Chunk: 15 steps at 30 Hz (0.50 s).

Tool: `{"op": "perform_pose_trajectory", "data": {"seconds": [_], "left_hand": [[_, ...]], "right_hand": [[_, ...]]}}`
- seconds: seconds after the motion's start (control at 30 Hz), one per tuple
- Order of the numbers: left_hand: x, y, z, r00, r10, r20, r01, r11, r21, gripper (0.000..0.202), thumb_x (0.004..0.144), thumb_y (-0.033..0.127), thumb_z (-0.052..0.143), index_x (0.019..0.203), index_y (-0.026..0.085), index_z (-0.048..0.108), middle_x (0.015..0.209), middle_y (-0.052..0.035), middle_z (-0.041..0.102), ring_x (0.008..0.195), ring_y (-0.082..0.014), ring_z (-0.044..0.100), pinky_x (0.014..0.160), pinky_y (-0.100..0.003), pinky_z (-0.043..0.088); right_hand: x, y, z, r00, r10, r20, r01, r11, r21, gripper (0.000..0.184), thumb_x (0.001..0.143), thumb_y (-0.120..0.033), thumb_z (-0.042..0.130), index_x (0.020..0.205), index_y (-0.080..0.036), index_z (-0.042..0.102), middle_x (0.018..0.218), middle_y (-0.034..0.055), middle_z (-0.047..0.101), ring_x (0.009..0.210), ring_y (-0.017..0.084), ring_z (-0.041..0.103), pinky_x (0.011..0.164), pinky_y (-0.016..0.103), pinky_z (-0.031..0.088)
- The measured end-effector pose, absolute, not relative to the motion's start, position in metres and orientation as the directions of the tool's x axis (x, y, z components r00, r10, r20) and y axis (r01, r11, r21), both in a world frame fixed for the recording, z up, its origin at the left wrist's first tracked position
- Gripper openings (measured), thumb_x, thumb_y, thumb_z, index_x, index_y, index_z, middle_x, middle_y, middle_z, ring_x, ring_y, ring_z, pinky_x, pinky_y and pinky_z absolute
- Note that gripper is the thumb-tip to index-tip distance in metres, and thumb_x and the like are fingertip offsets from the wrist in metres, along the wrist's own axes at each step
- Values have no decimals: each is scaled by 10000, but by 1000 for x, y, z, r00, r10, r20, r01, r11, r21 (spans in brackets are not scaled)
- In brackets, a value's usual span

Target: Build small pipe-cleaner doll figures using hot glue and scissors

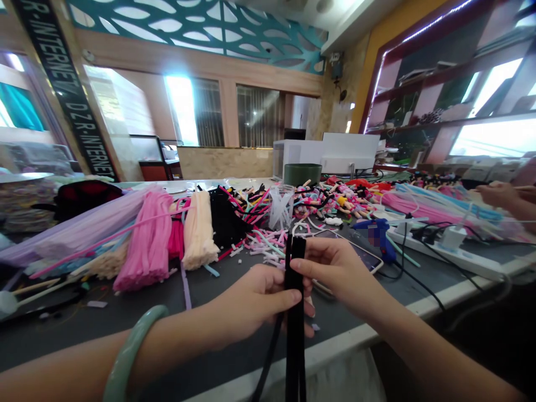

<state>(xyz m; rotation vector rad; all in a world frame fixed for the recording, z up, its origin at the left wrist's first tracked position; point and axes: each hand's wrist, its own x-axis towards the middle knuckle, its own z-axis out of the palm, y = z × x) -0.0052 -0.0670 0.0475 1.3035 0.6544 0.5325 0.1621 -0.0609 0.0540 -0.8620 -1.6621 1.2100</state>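
Note:
My left hand and my right hand both pinch a bundle of narrow black fabric strips in front of me, and the strips hang down past the table edge. A pale green jade bangle circles my left wrist. Under my right hand lies a smartphone, partly hidden by the fingers. A blue glue gun rests just beyond that hand. Loose cut strips in pink, white and mint are scattered a little ahead of my hands.
Bundled lilac, pink, cream and black strips lie to the left on the grey table. A power strip with cables sits at right, where a co-worker's hand reaches in. Beyond stand a clear cup and a green bowl.

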Motion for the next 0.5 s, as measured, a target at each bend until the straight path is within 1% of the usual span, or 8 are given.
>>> {"op": "perform_pose_trajectory", "data": {"seconds": [0.13, 0.3, 0.37, 0.5], "left_hand": [[-4, -69, 50, 704, 699, -125, 7, 169, 986, 142, 797, 218, 605, 855, 89, 605, 846, -93, 676, 678, -170, 667, 714, -325, 514], [-4, -70, 50, 712, 687, -147, 16, 194, 981, 92, 822, 179, 566, 845, 93, 588, 799, -85, 667, 656, -153, 662, 687, -295, 515], [-4, -69, 46, 735, 667, -124, -6, 189, 982, 104, 806, 183, 586, 852, 91, 590, 826, -90, 660, 668, -157, 660, 695, -302, 515], [-5, -66, 38, 775, 631, -33, -97, 172, 980, 199, 747, 206, 650, 894, 84, 594, 864, -95, 643, 679, -177, 660, 727, -344, 512]], "right_hand": [[162, -61, 55, -370, 895, 249, 39, 283, -958, 169, 770, -314, 651, 737, -150, 622, 541, -32, 547, 466, 92, 515, 454, 221, 391], [162, -63, 53, -367, 899, 238, 44, 272, -961, 203, 774, -350, 647, 726, -155, 619, 538, -35, 542, 465, 91, 511, 443, 217, 376], [162, -64, 52, -379, 897, 227, 38, 260, -965, 216, 777, -364, 642, 720, -158, 613, 533, -39, 531, 451, 90, 501, 421, 214, 362], [161, -65, 52, -382, 898, 219, 31, 249, -968, 234, 787, -369, 631, 679, -164, 592, 519, -44, 512, 430, 88, 490, 394, 209, 341]]}}
